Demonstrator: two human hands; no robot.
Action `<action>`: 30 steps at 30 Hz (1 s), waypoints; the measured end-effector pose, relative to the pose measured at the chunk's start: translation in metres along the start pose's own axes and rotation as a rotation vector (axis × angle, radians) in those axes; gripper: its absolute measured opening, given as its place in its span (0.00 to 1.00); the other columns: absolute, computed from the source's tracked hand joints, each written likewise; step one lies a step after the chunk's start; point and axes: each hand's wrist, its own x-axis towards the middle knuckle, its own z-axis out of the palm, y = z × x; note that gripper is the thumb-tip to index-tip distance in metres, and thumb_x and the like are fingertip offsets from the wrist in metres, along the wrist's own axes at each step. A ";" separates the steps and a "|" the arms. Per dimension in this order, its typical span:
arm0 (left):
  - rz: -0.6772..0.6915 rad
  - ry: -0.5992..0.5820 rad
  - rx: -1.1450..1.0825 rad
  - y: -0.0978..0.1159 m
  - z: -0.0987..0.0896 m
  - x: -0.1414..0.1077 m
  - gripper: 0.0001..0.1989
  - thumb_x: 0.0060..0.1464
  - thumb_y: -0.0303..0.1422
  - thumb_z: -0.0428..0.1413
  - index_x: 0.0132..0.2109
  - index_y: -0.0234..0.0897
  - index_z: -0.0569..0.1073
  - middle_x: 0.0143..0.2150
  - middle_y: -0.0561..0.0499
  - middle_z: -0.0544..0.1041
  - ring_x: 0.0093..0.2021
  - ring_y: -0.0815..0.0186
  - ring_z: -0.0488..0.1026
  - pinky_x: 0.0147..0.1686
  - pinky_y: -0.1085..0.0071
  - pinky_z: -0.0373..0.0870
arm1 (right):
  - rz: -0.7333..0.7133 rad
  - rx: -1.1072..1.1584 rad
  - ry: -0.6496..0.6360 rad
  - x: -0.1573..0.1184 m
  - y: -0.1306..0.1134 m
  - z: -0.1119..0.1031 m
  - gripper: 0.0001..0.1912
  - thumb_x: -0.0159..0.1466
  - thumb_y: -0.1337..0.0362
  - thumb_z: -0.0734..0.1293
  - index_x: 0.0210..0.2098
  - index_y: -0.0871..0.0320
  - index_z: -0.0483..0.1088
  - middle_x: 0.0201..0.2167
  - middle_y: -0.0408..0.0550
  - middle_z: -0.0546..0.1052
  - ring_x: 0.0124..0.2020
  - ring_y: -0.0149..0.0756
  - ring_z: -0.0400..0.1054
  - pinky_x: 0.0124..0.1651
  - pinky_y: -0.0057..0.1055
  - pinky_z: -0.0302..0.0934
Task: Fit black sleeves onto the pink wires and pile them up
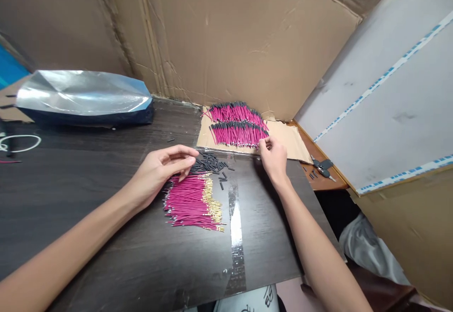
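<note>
On the dark table lies a pile of pink wires [189, 201] with gold tips on their right ends. Small black tubes [208, 162] are heaped just behind it. My left hand [164, 168] hovers over the left edge of the tubes, thumb and fingers drawn toward each other; whether something small is between them is too small to tell. Two rows of pink wires with black ends [239, 133] rest on a flat piece of cardboard [292, 142]. My right hand [273, 154] is at the right end of the front row, its fingers pinched; what they hold is hidden.
A silver bag [85, 95] lies at the back left, with a white cable loop [24, 143] near the left edge. Cardboard walls [230, 33] stand behind. Keys [322, 166] and a few black tubes are on a brown ledge at the right.
</note>
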 end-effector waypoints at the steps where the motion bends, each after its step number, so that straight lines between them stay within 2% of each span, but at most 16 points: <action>1: -0.001 -0.002 0.009 -0.001 0.000 0.000 0.15 0.53 0.41 0.68 0.43 0.37 0.80 0.27 0.53 0.72 0.27 0.70 0.66 0.29 0.71 0.62 | 0.009 -0.032 -0.005 0.002 0.003 0.000 0.13 0.67 0.57 0.61 0.32 0.56 0.72 0.30 0.48 0.79 0.35 0.41 0.72 0.43 0.34 0.60; 6: -0.002 -0.020 0.030 -0.003 0.000 0.000 0.14 0.54 0.41 0.68 0.43 0.37 0.80 0.27 0.53 0.71 0.26 0.71 0.66 0.29 0.72 0.61 | 0.038 -0.113 -0.040 0.003 0.009 0.005 0.12 0.67 0.58 0.61 0.30 0.56 0.71 0.29 0.48 0.79 0.34 0.41 0.73 0.42 0.34 0.58; 15: 0.026 -0.016 0.047 -0.003 -0.002 0.002 0.13 0.55 0.40 0.68 0.43 0.37 0.80 0.27 0.53 0.72 0.27 0.71 0.67 0.29 0.72 0.62 | 0.033 -0.129 -0.061 0.003 0.007 0.005 0.12 0.67 0.58 0.62 0.31 0.56 0.71 0.31 0.48 0.80 0.35 0.41 0.73 0.41 0.32 0.56; 21: 0.049 -0.003 0.032 -0.006 -0.001 0.003 0.14 0.54 0.39 0.68 0.44 0.37 0.79 0.28 0.54 0.71 0.26 0.72 0.66 0.27 0.74 0.62 | 0.040 -0.105 -0.060 0.004 0.007 0.004 0.16 0.68 0.54 0.63 0.28 0.55 0.69 0.28 0.47 0.78 0.32 0.39 0.71 0.40 0.31 0.56; 30: 0.096 0.167 -0.017 -0.005 -0.008 0.006 0.18 0.49 0.37 0.71 0.42 0.36 0.75 0.27 0.55 0.69 0.24 0.73 0.64 0.23 0.75 0.60 | -0.031 0.019 0.030 -0.003 0.000 0.006 0.18 0.68 0.53 0.64 0.26 0.55 0.60 0.22 0.39 0.68 0.26 0.33 0.62 0.36 0.30 0.51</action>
